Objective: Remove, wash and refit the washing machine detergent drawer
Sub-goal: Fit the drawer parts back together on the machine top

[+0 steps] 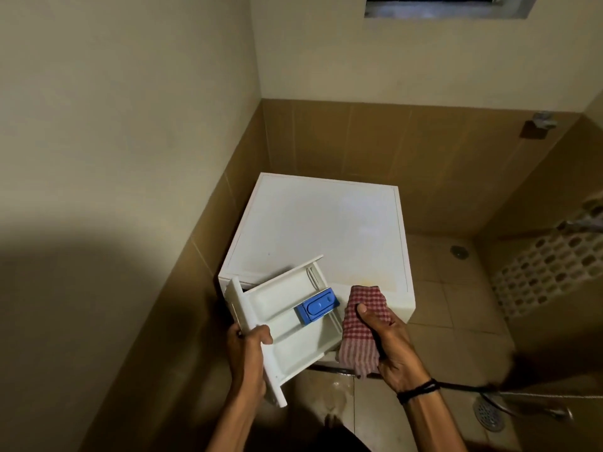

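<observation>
Item 1: detergent drawer, white, out of the washing machine, held tilted in front of the machine's front edge. My left grip is curled round the drawer's front-panel end.
Contents: one blue insert, seated in the compartment on the cloth's side.
Item 2: checked cloth, red and white, clasped in my right grip with the thumb on top, just beside the drawer.
Item 3: floor drain, at lower right in the tiled floor.

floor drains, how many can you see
2. The far drain sits on the tiles right of the washing machine; the near drain is on the floor at lower right. The machine may hide more.
</observation>
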